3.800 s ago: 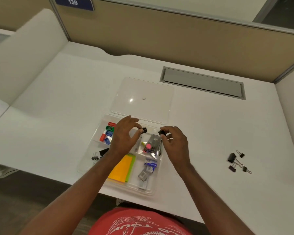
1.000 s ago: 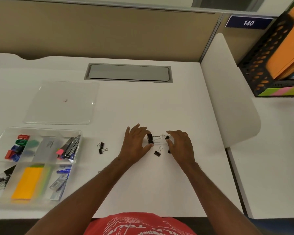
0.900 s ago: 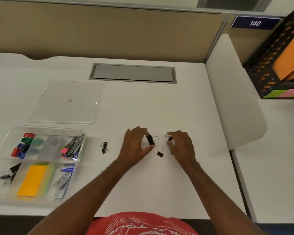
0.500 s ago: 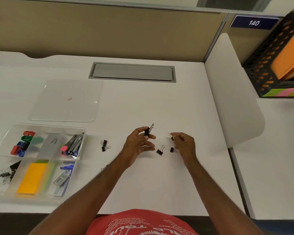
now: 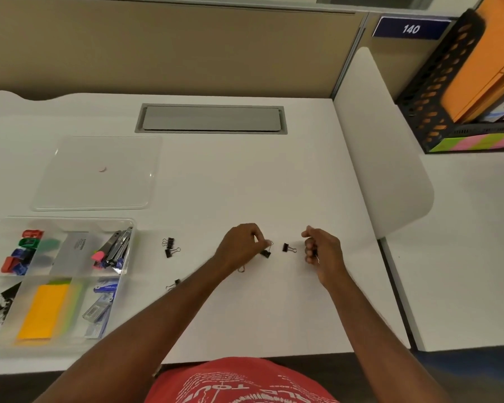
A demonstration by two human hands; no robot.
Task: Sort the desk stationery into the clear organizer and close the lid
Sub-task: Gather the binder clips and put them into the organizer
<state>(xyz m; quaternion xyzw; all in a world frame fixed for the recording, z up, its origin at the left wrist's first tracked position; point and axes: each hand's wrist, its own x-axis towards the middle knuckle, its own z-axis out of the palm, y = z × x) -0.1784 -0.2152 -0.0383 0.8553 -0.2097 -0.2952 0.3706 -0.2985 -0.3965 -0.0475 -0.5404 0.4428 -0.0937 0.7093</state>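
Note:
My left hand is low over the white desk and pinches a small black binder clip with its fingertips; a wire loop of another clip sticks out under its palm. My right hand is curled into a fist round a binder clip, of which only a bit of wire shows below the fingers. One small black binder clip lies on the desk between the hands. The clear organizer stands at the left with its lid lying flat behind it.
Two more binder clips lie between the organizer and my left arm, and another clip peeks out beside my left forearm. The organizer holds coloured sharpeners, sticky notes, staples and clips. A grey cable hatch is at the back. A white divider bounds the right.
My left hand came down from its raised position with the larger clip and now pinches a small clip on the desk. My right hand closed round its clip and drew slightly right.

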